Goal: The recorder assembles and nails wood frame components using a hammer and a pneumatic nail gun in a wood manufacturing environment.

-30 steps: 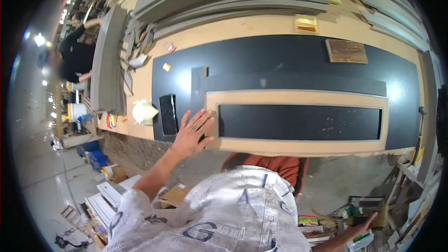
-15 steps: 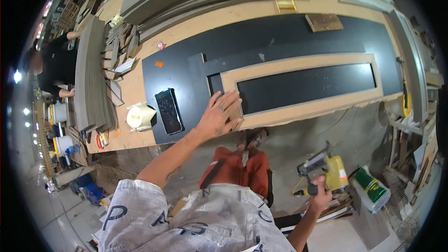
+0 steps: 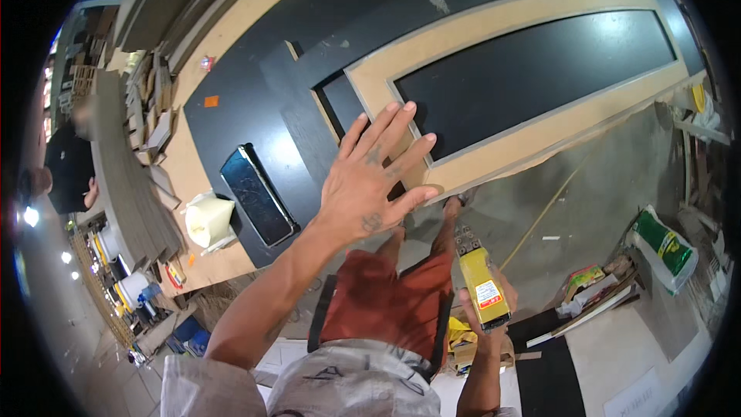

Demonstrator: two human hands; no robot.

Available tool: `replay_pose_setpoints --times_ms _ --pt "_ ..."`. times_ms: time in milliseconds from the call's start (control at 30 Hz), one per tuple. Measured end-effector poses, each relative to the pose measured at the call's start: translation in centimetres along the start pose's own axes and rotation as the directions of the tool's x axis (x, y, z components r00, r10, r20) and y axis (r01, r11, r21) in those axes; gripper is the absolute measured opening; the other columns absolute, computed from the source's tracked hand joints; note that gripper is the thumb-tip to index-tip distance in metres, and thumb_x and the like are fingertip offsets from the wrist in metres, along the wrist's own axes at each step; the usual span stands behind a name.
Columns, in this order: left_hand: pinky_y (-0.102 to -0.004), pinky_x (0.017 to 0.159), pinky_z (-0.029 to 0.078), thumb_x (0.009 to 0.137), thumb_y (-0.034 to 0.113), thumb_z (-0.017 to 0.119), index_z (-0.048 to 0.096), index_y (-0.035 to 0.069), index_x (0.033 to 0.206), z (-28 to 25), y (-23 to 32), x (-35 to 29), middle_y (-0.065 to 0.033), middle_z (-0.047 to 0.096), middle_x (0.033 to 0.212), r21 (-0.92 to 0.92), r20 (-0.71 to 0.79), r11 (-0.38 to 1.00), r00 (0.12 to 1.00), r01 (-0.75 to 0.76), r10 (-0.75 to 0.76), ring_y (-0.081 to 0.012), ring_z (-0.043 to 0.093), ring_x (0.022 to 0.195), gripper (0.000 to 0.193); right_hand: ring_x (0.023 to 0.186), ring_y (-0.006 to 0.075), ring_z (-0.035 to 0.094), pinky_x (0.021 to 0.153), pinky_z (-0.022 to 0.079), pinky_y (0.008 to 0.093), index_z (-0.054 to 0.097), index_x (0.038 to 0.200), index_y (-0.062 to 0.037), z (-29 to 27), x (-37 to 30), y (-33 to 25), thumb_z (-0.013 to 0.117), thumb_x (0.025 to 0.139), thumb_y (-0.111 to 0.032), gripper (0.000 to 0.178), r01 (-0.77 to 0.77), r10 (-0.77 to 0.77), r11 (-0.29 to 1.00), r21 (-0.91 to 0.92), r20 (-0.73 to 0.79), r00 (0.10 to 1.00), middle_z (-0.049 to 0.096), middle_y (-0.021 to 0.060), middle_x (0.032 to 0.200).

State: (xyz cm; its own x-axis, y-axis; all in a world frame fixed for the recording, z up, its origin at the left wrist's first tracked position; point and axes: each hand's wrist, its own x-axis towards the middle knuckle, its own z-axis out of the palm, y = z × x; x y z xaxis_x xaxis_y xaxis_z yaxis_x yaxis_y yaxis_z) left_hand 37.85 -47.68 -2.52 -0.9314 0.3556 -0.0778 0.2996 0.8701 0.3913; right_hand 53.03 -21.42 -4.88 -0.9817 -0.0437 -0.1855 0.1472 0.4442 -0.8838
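My left hand (image 3: 376, 166) lies flat with fingers spread on the near left corner of a pale wooden frame (image 3: 540, 130) with grey edges. That frame rests on a large dark panel (image 3: 262, 100), and dark surface shows through its opening. In my right hand (image 3: 494, 336) is a yellow nail gun (image 3: 480, 274), held low beside my right leg, off the table's front edge. My fingers wrap its body; the handle is mostly hidden beneath it. A black phone (image 3: 258, 197) lies on the panel to the left of my left hand.
A pale yellow roll (image 3: 208, 220) stands near the table's front left edge. Beyond it are a stack of grey boards (image 3: 127, 177) and loose offcuts (image 3: 158, 135). Another person (image 3: 69, 158) is at the far left. A green and white bag (image 3: 664, 247) sits on the floor at right.
The nail gun in my right hand has swung left, closer to my leg, and turned. My left hand stays at the frame's corner, its fingers more spread. The view has shifted closer and tilted.
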Motion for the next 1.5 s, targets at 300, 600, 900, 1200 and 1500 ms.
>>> replay_pose_setpoints --times_ms 300,600,900,1200,1500 --pt "-0.055 0.117 0.031 0.08 0.049 0.079 0.062 0.022 0.137 0.7 -0.7 -0.2 -0.0112 0.039 0.159 -0.052 -0.096 0.998 0.995 -0.044 0.039 -0.0342 0.037 0.146 0.065 0.092 0.034 0.067 0.08 0.052 0.0403 0.068 0.113 -0.0009 4.1 -2.0 2.1 0.081 0.082 -0.033 0.047 0.0 -0.026 0.992 -0.127 -0.196 0.98 0.069 0.0145 0.101" --pt "-0.056 0.115 0.033 0.081 0.049 0.079 0.062 0.02 0.137 0.6 -0.8 -0.3 -0.0131 0.042 0.156 -0.039 -0.134 0.997 0.989 -0.068 0.062 -0.0356 0.039 0.145 0.065 0.089 0.0347 0.069 0.079 0.053 0.0406 0.068 0.114 0.0023 5.1 -3.0 2.3 0.08 0.084 -0.037 0.05 -0.029 0.025 0.999 -0.025 -0.16 0.987 0.07 0.0171 0.103" --pt "-0.0557 0.116 0.032 0.084 0.052 0.075 0.061 0.02 0.138 1.4 -0.9 -0.3 -0.0134 0.041 0.157 -0.016 -0.149 0.996 0.986 -0.083 0.08 -0.0359 0.039 0.145 0.065 0.074 0.0258 0.069 0.069 0.053 0.0348 0.067 0.108 0.0056 6.2 -4.4 3.7 0.081 0.082 -0.045 0.059 -0.091 0.087 0.995 -0.026 -0.144 0.986 0.07 0.0134 0.088" --pt "-0.0528 0.119 0.029 0.086 0.054 0.071 0.061 0.017 0.139 1.4 -0.8 -0.3 -0.0142 0.041 0.157 0.02 -0.139 0.996 0.987 -0.083 0.085 -0.0348 0.036 0.146 0.066 0.079 0.0259 0.071 0.074 0.055 0.0351 0.067 0.11 0.0073 6.4 -5.4 4.5 0.083 0.079 -0.048 0.066 -0.119 0.116 0.993 -0.009 -0.181 0.977 0.072 0.0145 0.091" --pt "-0.0526 0.121 0.026 0.089 0.057 0.066 0.06 0.019 0.14 1.5 -0.9 -0.3 -0.0137 0.04 0.158 0.044 -0.133 0.996 0.988 -0.076 0.081 -0.0332 0.034 0.148 0.065 0.085 0.0294 0.073 0.078 0.056 0.0377 0.067 0.113 0.0075 6.2 -5.8 5.2 0.083 0.079 -0.049 0.068 -0.134 0.125 0.99 -0.041 -0.165 0.978 0.073 0.0167 0.096"
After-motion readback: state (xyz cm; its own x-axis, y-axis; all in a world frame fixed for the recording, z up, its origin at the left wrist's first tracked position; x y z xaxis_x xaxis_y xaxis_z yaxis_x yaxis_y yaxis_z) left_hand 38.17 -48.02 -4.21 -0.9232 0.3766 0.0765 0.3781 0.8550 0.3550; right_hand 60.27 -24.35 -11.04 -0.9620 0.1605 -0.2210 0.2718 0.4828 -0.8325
